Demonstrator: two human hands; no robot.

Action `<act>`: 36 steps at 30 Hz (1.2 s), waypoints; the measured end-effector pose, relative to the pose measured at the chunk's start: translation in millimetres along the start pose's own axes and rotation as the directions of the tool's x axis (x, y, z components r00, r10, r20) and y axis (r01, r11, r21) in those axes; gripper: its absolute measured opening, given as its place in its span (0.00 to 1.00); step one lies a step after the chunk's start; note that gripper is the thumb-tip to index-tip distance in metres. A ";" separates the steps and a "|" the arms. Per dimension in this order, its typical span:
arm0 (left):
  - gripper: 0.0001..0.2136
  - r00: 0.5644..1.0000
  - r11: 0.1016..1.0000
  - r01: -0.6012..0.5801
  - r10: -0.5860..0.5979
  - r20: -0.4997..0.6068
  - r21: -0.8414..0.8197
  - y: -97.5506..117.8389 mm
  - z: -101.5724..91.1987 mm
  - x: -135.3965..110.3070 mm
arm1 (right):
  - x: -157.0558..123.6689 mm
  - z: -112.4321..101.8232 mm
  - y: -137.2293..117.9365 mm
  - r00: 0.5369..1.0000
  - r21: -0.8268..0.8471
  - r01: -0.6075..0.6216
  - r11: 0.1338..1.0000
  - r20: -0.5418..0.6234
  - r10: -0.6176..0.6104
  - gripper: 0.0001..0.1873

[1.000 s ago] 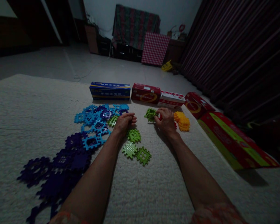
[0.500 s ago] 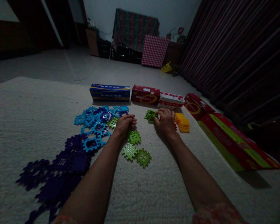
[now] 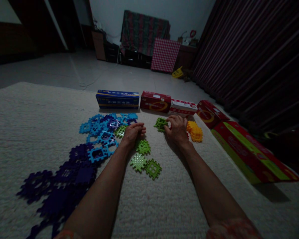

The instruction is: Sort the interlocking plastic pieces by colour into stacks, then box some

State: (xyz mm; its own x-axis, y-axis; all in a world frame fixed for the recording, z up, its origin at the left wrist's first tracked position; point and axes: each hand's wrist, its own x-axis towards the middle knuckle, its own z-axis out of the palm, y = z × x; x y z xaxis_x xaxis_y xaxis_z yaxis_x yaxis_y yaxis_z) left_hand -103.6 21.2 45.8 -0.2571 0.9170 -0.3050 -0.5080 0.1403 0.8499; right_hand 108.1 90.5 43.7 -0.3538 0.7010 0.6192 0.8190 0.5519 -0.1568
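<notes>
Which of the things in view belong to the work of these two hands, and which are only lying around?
Seem part of the work:
- green stack, at the right hand
- loose green tiles, near the left hand
- probably also the purple tiles and yellow tiles

Seem just lying about:
- blue box
- checked cloth
- yellow object on the floor

Dim, underexposed, some grain. Blue box [image 3: 117, 100] lettering readable; floor [image 3: 72, 68] behind it has faint sheen. Nearer than the box: purple tiles [image 3: 84, 175] crushed near black, light green tile [image 3: 139, 162] shows glare. Wide-angle stretch toward frame edges.
</notes>
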 end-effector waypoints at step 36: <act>0.11 1.000 0.999 -0.028 0.028 0.008 0.031 -1.0 -3.7 2.6 | -7.0 -12.3 -44.4 0.708 0.647 -0.444 0.620 0.677 -0.199 0.07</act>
State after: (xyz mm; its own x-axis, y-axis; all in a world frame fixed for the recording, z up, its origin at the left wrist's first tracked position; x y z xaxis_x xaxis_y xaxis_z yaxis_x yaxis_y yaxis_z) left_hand -106.7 22.0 42.6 -0.2640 0.9236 -0.2778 -0.4747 0.1263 0.8710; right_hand 79.8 55.6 55.8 -0.7195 0.6926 -0.0514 0.3732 0.3232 -0.8697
